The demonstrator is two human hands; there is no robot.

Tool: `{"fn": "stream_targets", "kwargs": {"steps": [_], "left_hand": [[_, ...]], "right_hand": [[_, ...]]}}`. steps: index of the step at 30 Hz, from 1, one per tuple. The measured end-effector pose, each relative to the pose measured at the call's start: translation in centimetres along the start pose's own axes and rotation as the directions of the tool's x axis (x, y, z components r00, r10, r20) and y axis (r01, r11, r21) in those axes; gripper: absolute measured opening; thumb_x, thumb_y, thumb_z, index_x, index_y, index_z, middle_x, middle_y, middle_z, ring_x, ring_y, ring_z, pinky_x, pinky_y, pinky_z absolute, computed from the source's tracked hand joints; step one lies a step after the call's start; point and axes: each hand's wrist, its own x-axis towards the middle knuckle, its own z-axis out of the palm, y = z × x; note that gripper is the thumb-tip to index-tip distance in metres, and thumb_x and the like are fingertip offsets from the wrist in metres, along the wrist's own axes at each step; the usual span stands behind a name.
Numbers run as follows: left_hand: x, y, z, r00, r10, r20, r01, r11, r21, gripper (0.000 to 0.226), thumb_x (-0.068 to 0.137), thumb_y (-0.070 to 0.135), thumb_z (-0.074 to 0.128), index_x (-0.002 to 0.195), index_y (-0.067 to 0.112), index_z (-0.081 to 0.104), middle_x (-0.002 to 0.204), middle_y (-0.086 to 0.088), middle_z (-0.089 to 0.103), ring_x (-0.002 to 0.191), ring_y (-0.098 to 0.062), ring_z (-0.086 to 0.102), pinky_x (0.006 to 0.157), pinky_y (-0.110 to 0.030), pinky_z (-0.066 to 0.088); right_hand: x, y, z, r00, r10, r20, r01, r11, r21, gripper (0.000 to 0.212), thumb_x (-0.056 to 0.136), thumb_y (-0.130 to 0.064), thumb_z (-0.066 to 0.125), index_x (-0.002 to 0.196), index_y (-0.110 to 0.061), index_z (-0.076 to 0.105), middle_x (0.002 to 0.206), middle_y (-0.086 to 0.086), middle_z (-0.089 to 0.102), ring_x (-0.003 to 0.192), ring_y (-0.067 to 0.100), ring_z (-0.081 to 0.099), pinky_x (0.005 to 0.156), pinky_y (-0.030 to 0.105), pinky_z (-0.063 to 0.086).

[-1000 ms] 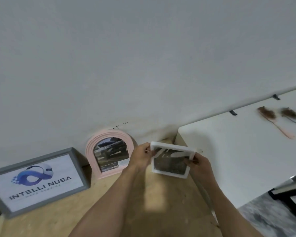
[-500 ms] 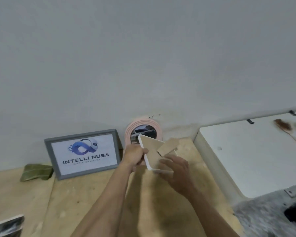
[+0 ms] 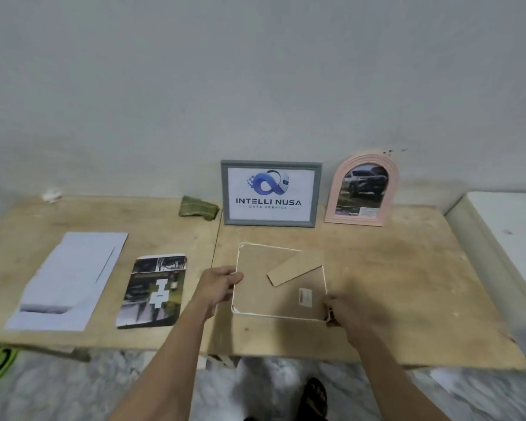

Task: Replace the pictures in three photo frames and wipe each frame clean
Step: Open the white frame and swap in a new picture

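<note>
While half a second ago held tilted in the air in front of the pink arched frame, now lying back-up, flat or nearly so, on the wooden tabletop (image 3: pixel 407 268): white square frame (image 3: pixel 281 281), brown backing board uppermost, cardboard easel stand (image 3: pixel 295 267) slanting across its 1 o'clock corner. Small label (image 3: pixel 305 296) toward its 5 o'clock corner; print too blurred to read.

Left hand (image 3: pixel 217 285) at the frame's 9 o'clock edge, fingers curled over the white rim, gripping. Right hand (image 3: pixel 343 309) now at the 5 o'clock corner rather than on the backing; fingers curled round that corner, holding.

View swung left and down since the earlier frame: loose dark photo print (image 3: pixel 154 291) and white paper sheets (image 3: pixel 70 281) now in full sight at 9 o'clock of the white frame.

Grey frame (image 3: pixel 271 194) upright against the wall at 12 o'clock of the white frame, legible: "INTELLI NUSA", below it "DATA SERVICE", under a blue loop logo. Pink arched frame (image 3: pixel 362 189) just beside it at its 3 o'clock, showing a car photo; caption strip at the bottom unreadable. Folded green cloth (image 3: pixel 198 208) at 9 o'clock of the grey frame.
</note>
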Motion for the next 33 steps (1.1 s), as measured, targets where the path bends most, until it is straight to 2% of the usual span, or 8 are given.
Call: {"fn": "stream_targets", "kwargs": {"steps": [7,11,17,19,21,24,28,33], "left_hand": [[0.9,-8.6,-1.1,0.974,-0.069,-0.214,0.104,0.982,0.156,0.023,0.086,0.003,0.07,0.106,0.011,0.079,0.096,-0.004,0.076,0.095,-0.026,0.07,0.094,-0.041,0.055],[0.8,-10.0,-0.9,0.97,-0.027,-0.24,0.101,0.948,0.301,0.023,0.088,0.008,0.068,0.108,0.013,0.078,0.094,-0.002,0.073,0.096,-0.025,0.067,0.09,-0.033,0.052],[0.6,-8.8,-0.6,0.963,0.113,-0.245,0.028,0.86,0.509,0.011,0.087,0.011,0.063,0.083,0.017,0.071,0.086,-0.008,0.069,0.087,-0.029,0.065,0.077,-0.034,0.049],[1.2,-7.9,-0.7,0.958,0.187,-0.219,-0.036,0.832,0.553,0.017,0.088,0.012,0.062,0.099,0.018,0.074,0.099,-0.005,0.065,0.094,-0.027,0.063,0.082,-0.034,0.049],[2.2,-7.1,-0.5,0.966,0.228,-0.123,-0.099,0.765,0.637,0.024,0.091,0.015,0.06,0.111,0.014,0.071,0.112,-0.007,0.06,0.101,-0.026,0.062,0.087,-0.033,0.049],[3.7,-6.4,0.1,0.975,0.221,-0.018,-0.122,0.602,0.789,0.02,0.089,0.019,0.057,0.101,0.006,0.067,0.113,-0.01,0.055,0.099,-0.029,0.06,0.085,-0.036,0.05],[4.3,-5.8,1.3,0.98,0.197,-0.037,-0.081,0.56,0.824,0.025,0.087,0.019,0.055,0.102,0.004,0.069,0.121,-0.013,0.053,0.105,-0.031,0.058,0.089,-0.036,0.049],[4.3,-4.2,1.8,0.983,0.082,-0.167,0.065,0.691,0.72,0.054,0.071,0.038,0.045,0.104,0.004,0.07,0.121,-0.015,0.054,0.106,-0.035,0.06,0.09,-0.037,0.052]], "right_hand": [[-0.4,5.6,5.0,0.994,0.004,-0.105,-0.019,0.99,-0.141,0.023,0.092,-0.015,0.053,0.081,-0.005,0.07,0.073,0.011,0.067,0.065,0.022,0.064,0.054,0.027,0.051],[-0.1,6.9,6.5,0.992,-0.034,-0.119,0.01,0.98,-0.2,0.022,0.094,-0.018,0.051,0.09,-0.015,0.072,0.085,0.007,0.071,0.083,0.025,0.065,0.078,0.039,0.055],[-0.6,6.4,7.0,0.972,-0.167,-0.168,0.126,0.965,-0.231,0.021,0.083,-0.009,0.058,0.098,-0.021,0.068,0.092,0.006,0.067,0.08,0.022,0.061,0.069,0.03,0.048],[-0.7,6.9,7.3,0.96,-0.254,-0.115,0.193,0.903,-0.384,0.034,0.081,-0.021,0.065,0.115,-0.021,0.059,0.104,0.006,0.057,0.092,0.026,0.058,0.075,0.032,0.048],[-0.9,7.2,7.4,0.964,-0.266,0.006,0.23,0.821,-0.522,0.071,0.074,-0.041,0.072,0.135,-0.022,0.039,0.112,0.005,0.045,0.103,0.029,0.05,0.083,0.037,0.048],[-1.0,7.1,7.7,0.968,-0.215,0.127,0.241,0.664,-0.708,0.115,0.065,-0.061,0.073,0.148,-0.017,0.007,0.127,0.007,0.032,0.117,0.028,0.037,0.092,0.037,0.041],[-0.6,6.8,7.6,0.965,-0.239,0.111,0.233,0.575,-0.784,0.116,0.069,-0.064,0.069,0.149,-0.01,0.005,0.134,0.009,0.03,0.121,0.027,0.035,0.095,0.035,0.039],[-0.4,6.4,7.4,0.966,-0.243,0.082,0.208,0.553,-0.807,0.108,0.067,-0.066,0.069,0.146,-0.013,0.016,0.132,0.005,0.036,0.12,0.024,0.039,0.093,0.036,0.042]]}}
